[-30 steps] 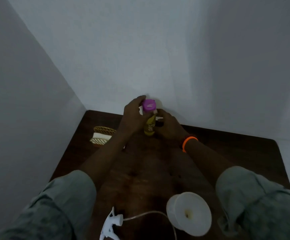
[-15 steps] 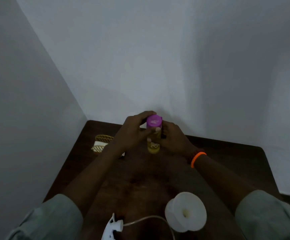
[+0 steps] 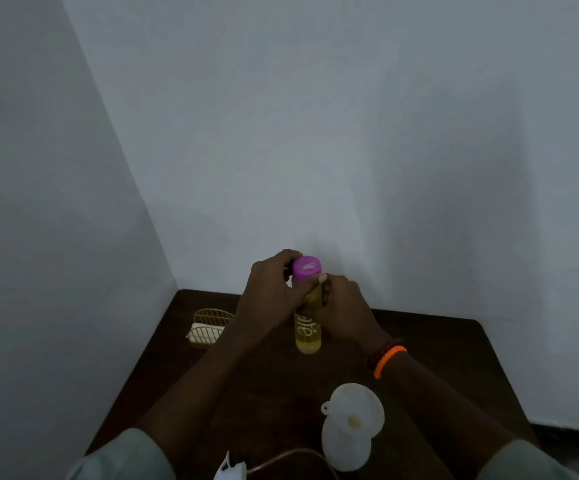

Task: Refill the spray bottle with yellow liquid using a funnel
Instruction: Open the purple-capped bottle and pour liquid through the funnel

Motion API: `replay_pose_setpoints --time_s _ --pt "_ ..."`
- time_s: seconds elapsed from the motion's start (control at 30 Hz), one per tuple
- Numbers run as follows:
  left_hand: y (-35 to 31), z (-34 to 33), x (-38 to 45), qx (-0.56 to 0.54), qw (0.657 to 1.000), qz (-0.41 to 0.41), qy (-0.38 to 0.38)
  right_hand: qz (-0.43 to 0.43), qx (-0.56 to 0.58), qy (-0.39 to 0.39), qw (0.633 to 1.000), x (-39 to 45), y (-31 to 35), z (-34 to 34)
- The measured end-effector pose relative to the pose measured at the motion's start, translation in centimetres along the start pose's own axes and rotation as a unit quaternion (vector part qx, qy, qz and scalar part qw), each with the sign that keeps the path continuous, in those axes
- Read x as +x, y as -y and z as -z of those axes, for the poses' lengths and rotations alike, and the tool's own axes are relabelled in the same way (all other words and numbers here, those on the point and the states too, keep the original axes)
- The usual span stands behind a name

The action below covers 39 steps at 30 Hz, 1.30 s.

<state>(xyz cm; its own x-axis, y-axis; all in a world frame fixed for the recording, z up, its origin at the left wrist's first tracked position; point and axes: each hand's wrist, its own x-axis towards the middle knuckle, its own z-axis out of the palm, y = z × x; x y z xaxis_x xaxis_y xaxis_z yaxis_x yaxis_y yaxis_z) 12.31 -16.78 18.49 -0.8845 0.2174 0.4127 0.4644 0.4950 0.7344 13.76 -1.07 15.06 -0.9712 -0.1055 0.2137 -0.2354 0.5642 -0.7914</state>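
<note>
A clear bottle of yellow liquid stands upright on the dark wooden table near the back wall. Its purple cap is on top. My left hand grips the cap from the left, fingers curled round it. My right hand holds the bottle's upper body just below the cap. A white funnel sits in the mouth of a pale spray bottle at the near edge. The white spray head with its thin dip tube lies on the table to the left of it.
A gold wire holder with a pale block in it stands at the table's back left corner. White walls close the table in at the left and behind. An orange band is on my right wrist.
The bottle of yellow liquid now stands lower in view, its base on the table nearer to me. Both hands stay on it, the left at the cap, the right on the body.
</note>
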Motion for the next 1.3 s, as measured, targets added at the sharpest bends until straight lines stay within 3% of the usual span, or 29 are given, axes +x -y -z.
replay_pose_setpoints --time_s 0.3,0.53,0.93,1.3 --pt "-2.0 1.5 -2.6 -0.035 0.998 0.032 -0.052 -0.019 0.041 0.000 0.999 -2.1 2.1 1.6" --pt "-2.8 1.2 -2.7 -0.065 0.997 0.028 -0.006 0.014 -0.008 0.016 1.000 -2.8 3.2 0.4" --pt "-1.8 2.2 -3.1 -0.136 0.989 0.057 0.002 0.015 0.010 0.022 1.000 -3.4 3.3 0.5" --pt "-1.5 3.1 -4.0 -0.138 0.990 0.021 0.021 0.008 0.020 0.008 1.000 -3.2 2.6 1.4"
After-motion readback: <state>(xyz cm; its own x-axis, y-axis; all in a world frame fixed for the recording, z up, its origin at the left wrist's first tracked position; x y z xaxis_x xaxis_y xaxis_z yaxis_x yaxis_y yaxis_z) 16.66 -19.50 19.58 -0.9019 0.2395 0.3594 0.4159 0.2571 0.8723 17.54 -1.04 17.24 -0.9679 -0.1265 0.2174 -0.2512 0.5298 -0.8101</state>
